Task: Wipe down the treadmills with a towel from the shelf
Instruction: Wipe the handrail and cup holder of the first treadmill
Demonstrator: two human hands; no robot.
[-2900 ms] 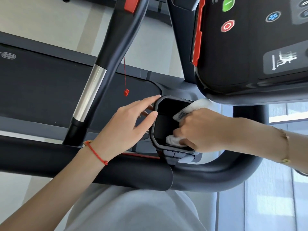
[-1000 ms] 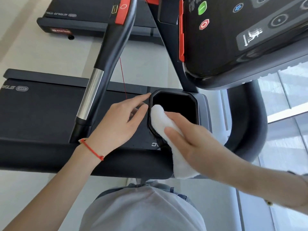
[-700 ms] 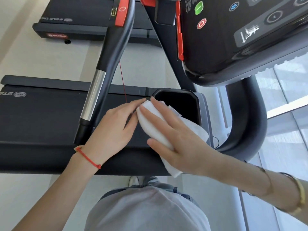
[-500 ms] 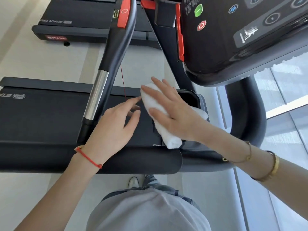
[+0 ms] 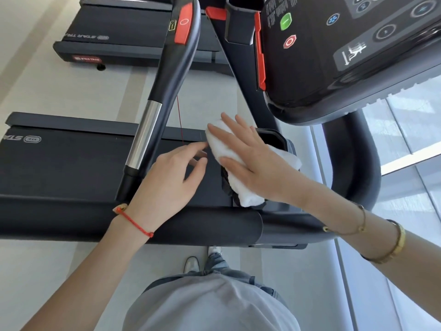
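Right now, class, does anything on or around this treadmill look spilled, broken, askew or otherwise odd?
Nothing stands out. The right hand presses the folded white towel flat over the black cup holder, and the left hand rests open beside it. No spill or damage shows.

Cup holder (image 5: pixel 274 139): mouth largely covered by the towel (image 5: pixel 241 187) and the right hand (image 5: pixel 253 163). Console (image 5: pixel 346 56) overhangs just above it. Handrail (image 5: pixel 152 130) blocks its left flank; left hand (image 5: pixel 171 180) lies between. Floor behind it open.
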